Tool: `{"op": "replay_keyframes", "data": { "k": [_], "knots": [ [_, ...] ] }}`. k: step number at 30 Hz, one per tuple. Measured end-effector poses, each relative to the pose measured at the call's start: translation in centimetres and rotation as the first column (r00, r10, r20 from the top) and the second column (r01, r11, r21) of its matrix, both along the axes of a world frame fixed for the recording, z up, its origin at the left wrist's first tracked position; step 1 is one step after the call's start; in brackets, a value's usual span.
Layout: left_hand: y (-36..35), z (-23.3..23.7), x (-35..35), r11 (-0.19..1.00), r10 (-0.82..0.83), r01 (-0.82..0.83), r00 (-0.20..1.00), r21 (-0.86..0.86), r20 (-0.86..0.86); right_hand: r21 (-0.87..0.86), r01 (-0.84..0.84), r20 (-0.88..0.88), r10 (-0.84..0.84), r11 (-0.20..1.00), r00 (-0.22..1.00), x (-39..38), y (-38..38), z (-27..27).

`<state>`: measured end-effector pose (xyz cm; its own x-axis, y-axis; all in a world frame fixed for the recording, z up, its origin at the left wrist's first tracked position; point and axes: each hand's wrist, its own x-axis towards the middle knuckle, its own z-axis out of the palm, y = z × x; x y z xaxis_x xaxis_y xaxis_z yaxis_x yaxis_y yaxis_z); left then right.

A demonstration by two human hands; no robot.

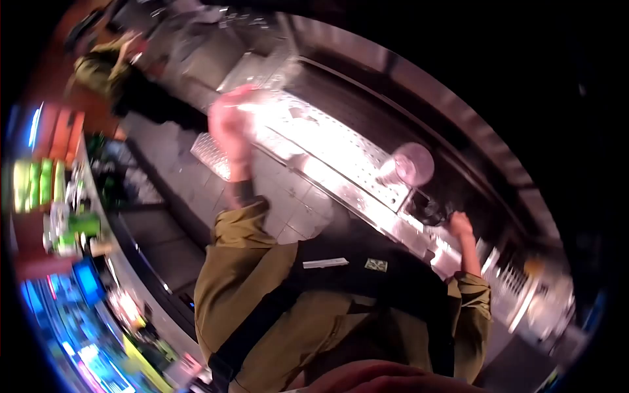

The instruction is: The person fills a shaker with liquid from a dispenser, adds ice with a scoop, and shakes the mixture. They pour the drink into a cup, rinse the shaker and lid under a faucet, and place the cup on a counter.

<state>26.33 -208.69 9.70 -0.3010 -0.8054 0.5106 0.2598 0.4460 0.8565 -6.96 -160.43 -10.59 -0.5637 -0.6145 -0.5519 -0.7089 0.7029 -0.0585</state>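
Observation:
My left hand [234, 121] reaches over the far end of a brightly lit perforated metal drip tray [341, 141]. Motion and glare smear its fingers, and whether they hold anything is not clear. At the tray's near end stands a clear glass [413, 165] with a pale pinkish look. My right hand [460, 226] is just past that glass, its fingers curled at the edge of a dark, shiny object [429, 209] whose kind I cannot make out.
A person in an olive shirt [98, 72] stands at the upper left. Bottles and green items [82, 226] line a back counter on the left, by lit screens [98, 367]. A metal rack [514, 281] sits at the right. Below my left arm is a tiled floor [295, 203].

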Motion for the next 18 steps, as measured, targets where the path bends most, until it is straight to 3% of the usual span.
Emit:
{"op": "replay_keyframes", "data": {
  "k": [1, 2, 3, 4, 5, 7, 8, 9, 10, 11, 12, 13, 15, 17, 18],
  "knots": [
    [3.0, 1.9, -2.7, 0.987, 0.016, -0.007, 0.998, -0.160, 0.057, 0.098, 0.041, 0.055, -0.047, 0.994, 0.997, -0.4, -2.8, -1.7],
    [5.6, 2.6, -4.9, 0.990, -0.140, 0.141, 0.989, 0.017, -0.039, 0.085, 0.069, 0.051, -0.074, 0.994, 0.996, -0.6, -4.5, -4.0],
    [7.8, 2.1, -7.7, 0.962, -0.256, 0.270, 0.943, 0.035, -0.214, 0.077, 0.107, 0.049, -0.111, 0.991, 0.993, -0.8, -5.8, -5.4],
    [9.7, 1.1, -9.7, 0.953, -0.252, 0.274, 0.954, 0.129, -0.163, 0.021, 0.102, 0.079, -0.103, 0.995, 0.992, -0.9, -7.6, -5.1],
    [11.5, -0.3, -12.0, 0.954, -0.298, 0.299, 0.943, -0.016, -0.145, -0.029, 0.103, 0.113, -0.099, 0.994, 0.989, -0.2, -9.2, -4.6],
    [14.6, -1.3, -14.5, 0.938, -0.118, 0.186, 0.965, -0.292, 0.235, -0.326, 0.369, 0.303, -0.274, 0.870, 0.913, 1.4, -11.9, -0.3],
    [15.9, -0.5, -15.8, 0.909, -0.181, 0.299, 0.911, -0.290, 0.370, -0.502, 0.466, 0.404, -0.279, 0.728, 0.871, 2.2, -12.6, 1.0],
    [16.9, -1.6, -17.2, 0.853, -0.140, 0.336, 0.885, -0.400, 0.444, -0.245, 0.820, 0.805, -0.362, 0.518, 0.470, 2.4, -13.6, 1.2],
    [17.9, -2.7, -18.1, 0.812, -0.105, 0.303, 0.917, -0.500, 0.386, 0.007, 0.937, 0.952, -0.290, 0.349, 0.101, 2.8, -13.6, 1.6],
    [18.8, -4.1, -18.6, 0.858, -0.164, 0.325, 0.908, -0.397, 0.386, 0.091, 0.893, 0.993, -0.103, 0.441, -0.050, 3.2, -13.6, 2.6],
    [19.3, -4.2, -18.7, 0.872, -0.145, 0.307, 0.906, -0.383, 0.397, 0.340, 0.849, 0.936, -0.052, 0.405, -0.349, 4.0, -14.3, 3.1],
    [19.5, -4.2, -18.8, 0.882, -0.129, 0.293, 0.904, -0.370, 0.409, 0.494, 0.790, 0.851, -0.014, 0.364, -0.526, 4.9, -14.6, 3.6],
    [19.9, -4.3, -19.1, 0.900, -0.087, 0.233, 0.924, -0.369, 0.373, 0.585, 0.732, 0.779, 0.010, 0.350, -0.627, 7.4, -16.2, 7.6],
    [20.5, -4.8, -19.3, 0.901, -0.006, 0.144, 0.947, -0.409, 0.320, 0.507, 0.800, 0.785, 0.210, 0.321, -0.583, 8.2, -17.5, 7.7],
    [20.6, -5.1, -19.3, 0.892, -0.035, 0.183, 0.940, -0.413, 0.340, 0.470, 0.830, 0.776, 0.308, 0.301, -0.551, 8.3, -18.0, 7.4]
  ]
}}
